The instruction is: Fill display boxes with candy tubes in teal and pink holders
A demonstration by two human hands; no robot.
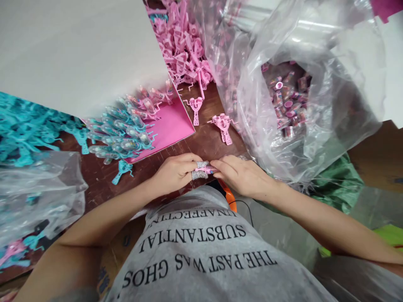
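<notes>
Close to my body, at the table's front edge, my two hands meet over a small pink plastic toy part (206,169). My left hand (176,171) pinches its left end, with grey wrapping (199,175) around the fingertips. Closed on the right end is my right hand (241,174), whose fingers hide part of the piece. Beyond the hands, two pink plastic handle pieces (195,110) lie on the brown table (208,140). A blue handle piece (122,171) lies left of my left hand.
A pink-bottomed box (171,128) holds rows of clear-topped blue and pink toys (122,130). Pink parts (182,46) are heaped behind it, blue parts (28,126) at left. An open plastic bag (333,117) with small capsules (288,98) stands at right; another bag (63,184) lies left.
</notes>
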